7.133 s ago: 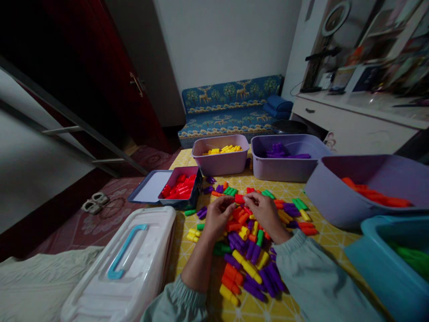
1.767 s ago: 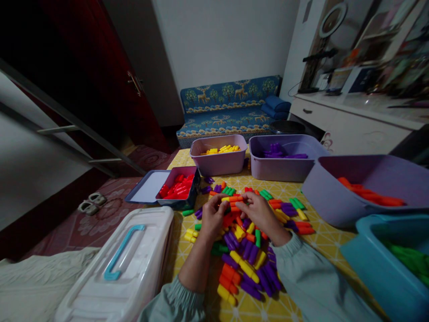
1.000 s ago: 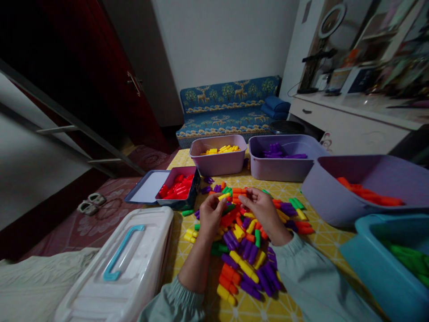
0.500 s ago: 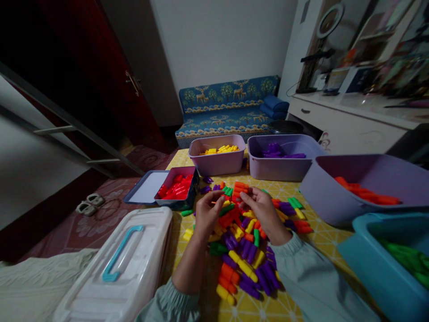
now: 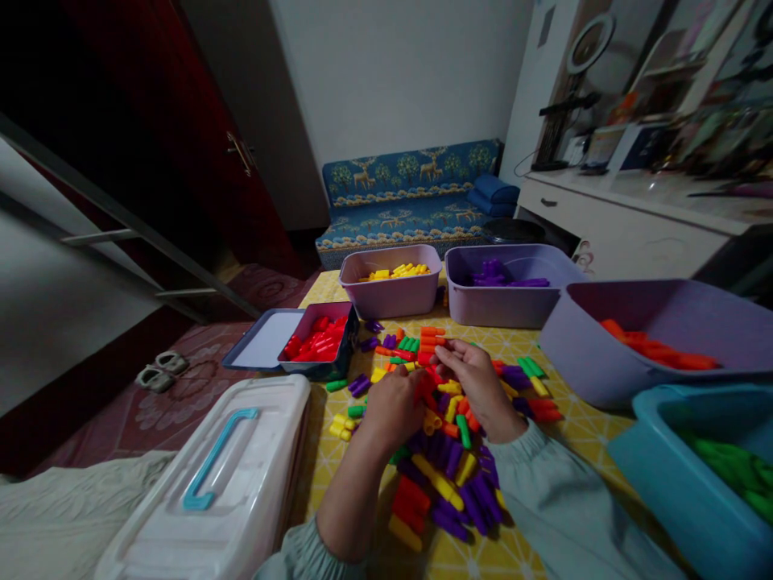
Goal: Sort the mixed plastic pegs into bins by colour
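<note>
Fingers of the right hand [image 5: 476, 383] pinch orange plastic cylinders [image 5: 431, 341] at twelve o'clock; the left hand [image 5: 394, 408] hides its grip. A multicoloured plastic heap [image 5: 440, 482] remains loose at six; from ten to three, rectangular lilac and teal tubs [image 5: 392, 298] already hold single colours.

- No readable words, labels, brands, numbers or signs.
- Items [image 5: 643, 148] on the white dresser [image 5: 622, 224]: too small and blurred for any lettering to be made out.
</note>
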`<act>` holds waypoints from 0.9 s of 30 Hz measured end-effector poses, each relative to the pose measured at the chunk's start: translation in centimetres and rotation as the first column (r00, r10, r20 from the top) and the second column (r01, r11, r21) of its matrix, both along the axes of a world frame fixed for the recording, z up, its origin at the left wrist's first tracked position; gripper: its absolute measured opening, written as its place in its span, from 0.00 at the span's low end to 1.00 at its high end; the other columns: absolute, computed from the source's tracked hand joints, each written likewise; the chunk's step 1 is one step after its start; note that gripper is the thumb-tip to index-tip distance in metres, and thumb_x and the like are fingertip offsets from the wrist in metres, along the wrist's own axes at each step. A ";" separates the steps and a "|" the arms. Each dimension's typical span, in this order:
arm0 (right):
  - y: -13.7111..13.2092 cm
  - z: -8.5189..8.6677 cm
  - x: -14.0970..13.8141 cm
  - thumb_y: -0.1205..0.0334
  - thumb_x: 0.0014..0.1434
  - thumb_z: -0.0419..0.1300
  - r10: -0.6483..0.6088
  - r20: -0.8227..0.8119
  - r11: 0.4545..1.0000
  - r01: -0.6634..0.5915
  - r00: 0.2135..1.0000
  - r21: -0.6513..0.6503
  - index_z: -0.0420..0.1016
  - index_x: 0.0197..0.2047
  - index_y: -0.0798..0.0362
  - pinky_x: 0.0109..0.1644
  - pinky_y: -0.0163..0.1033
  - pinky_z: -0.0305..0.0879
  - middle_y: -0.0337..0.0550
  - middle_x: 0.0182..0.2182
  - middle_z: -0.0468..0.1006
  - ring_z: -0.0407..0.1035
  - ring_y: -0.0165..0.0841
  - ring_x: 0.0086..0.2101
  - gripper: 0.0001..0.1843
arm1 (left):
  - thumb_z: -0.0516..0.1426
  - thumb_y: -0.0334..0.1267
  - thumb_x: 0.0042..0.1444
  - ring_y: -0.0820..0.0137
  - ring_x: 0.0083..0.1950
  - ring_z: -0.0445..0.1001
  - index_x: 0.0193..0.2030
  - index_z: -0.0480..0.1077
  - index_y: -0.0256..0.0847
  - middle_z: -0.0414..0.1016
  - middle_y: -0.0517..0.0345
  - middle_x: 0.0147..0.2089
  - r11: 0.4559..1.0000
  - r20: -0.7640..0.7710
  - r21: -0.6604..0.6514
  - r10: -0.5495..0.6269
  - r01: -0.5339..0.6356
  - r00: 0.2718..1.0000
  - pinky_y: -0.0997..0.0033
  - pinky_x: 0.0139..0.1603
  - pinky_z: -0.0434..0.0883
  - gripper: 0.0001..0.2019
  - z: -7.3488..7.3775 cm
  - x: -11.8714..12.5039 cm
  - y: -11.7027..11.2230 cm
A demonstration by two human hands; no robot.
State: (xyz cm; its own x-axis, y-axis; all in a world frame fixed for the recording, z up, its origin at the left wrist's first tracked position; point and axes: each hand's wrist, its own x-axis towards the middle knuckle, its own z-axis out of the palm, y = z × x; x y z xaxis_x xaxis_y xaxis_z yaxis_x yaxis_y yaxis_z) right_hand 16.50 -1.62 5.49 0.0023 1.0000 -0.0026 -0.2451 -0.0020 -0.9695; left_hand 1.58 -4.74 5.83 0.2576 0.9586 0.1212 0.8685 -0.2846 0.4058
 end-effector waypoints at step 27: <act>-0.1 -0.3 -0.7 0.46 0.48 0.67 0.001 0.097 0.999 -0.004 0.995 0.034 0.71 0.29 0.56 0.25 0.31 0.61 0.39 0.21 0.74 0.65 0.26 0.21 0.20 | 0.51 0.53 0.62 0.56 0.60 0.71 0.65 0.60 0.35 0.73 0.41 0.57 0.787 0.728 -0.197 0.517 0.585 -0.450 0.50 0.63 0.64 0.31 -1.8 -2.0 2.0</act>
State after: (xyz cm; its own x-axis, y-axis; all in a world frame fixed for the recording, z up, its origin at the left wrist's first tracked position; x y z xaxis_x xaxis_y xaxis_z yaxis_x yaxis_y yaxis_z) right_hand 15.78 -1.70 5.17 -0.0013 0.9995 0.0311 -0.1496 0.0306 -0.9883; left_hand -0.41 -2.70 4.03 0.3627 0.9284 -0.0809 -0.8311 0.3615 0.4225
